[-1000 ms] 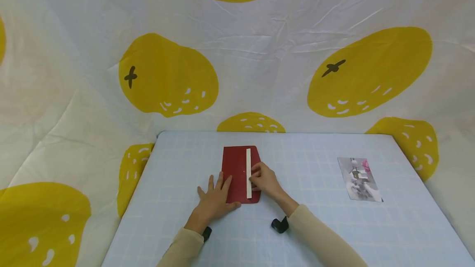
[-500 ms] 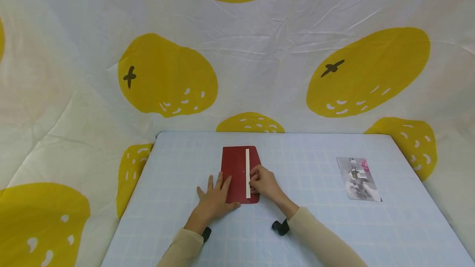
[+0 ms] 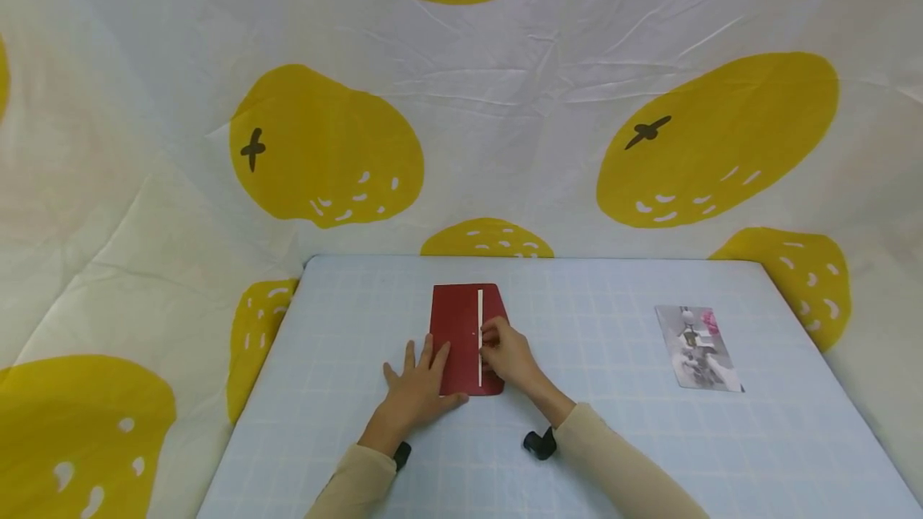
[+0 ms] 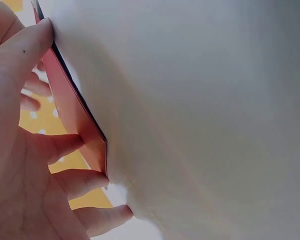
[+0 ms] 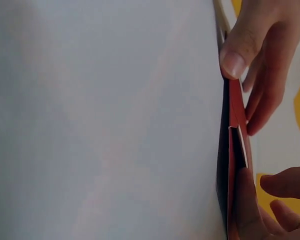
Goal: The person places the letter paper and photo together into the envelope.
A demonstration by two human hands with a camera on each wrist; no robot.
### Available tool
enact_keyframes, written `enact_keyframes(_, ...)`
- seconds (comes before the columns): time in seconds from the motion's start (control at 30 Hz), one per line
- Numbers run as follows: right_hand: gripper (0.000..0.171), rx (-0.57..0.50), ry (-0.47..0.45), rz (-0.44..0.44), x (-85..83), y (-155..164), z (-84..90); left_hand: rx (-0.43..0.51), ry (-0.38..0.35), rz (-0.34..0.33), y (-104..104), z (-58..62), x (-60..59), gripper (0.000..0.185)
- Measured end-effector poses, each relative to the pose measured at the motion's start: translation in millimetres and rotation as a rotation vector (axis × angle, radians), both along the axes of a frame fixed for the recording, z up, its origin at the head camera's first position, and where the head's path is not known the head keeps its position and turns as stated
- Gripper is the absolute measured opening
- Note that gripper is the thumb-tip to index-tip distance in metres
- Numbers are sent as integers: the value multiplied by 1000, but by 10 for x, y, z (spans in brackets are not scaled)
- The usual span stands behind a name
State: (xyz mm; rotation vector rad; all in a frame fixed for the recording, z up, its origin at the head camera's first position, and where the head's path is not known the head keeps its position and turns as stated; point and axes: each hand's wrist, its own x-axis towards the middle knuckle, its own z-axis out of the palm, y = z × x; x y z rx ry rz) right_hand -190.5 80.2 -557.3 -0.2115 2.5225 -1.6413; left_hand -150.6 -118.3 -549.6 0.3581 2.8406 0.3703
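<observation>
A red envelope [image 3: 454,319] lies flat on the table, its flap side to the right. A narrow white strip [image 3: 480,303] shows along its opening, apparently the edge of a white card inside; in the right wrist view a pale card edge [image 5: 243,145] shows in the red pocket. My left hand [image 3: 414,391] is spread over the envelope's lower left, thumb along its near edge. My right hand [image 3: 513,355] lies over the flap, thumb and finger at separate spots on the card's right edge. Its fingertips [image 5: 246,182] reach the pocket opening in the right wrist view.
To the right lies a grey picture card with a pink patch [image 3: 698,348]. A pale blue checked cloth covers the table [image 3: 591,295]. Behind it hangs a white curtain with yellow fruit prints [image 3: 328,146]. Black wrist cameras [image 3: 539,444] sit under the forearms.
The right hand has shifted a little left along the flap, and the white strip has become narrower from its right side. The left hand and the picture card stay put.
</observation>
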Motion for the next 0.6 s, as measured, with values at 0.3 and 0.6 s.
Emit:
enact_keyframes(0.3,35,-40,20,7,-56,16,-39,7,4,0,0,9,1,98)
enact_keyframes(0.6,33,-59,-7,39,-43,70,-12,13,12,2,-5,-4,8,98)
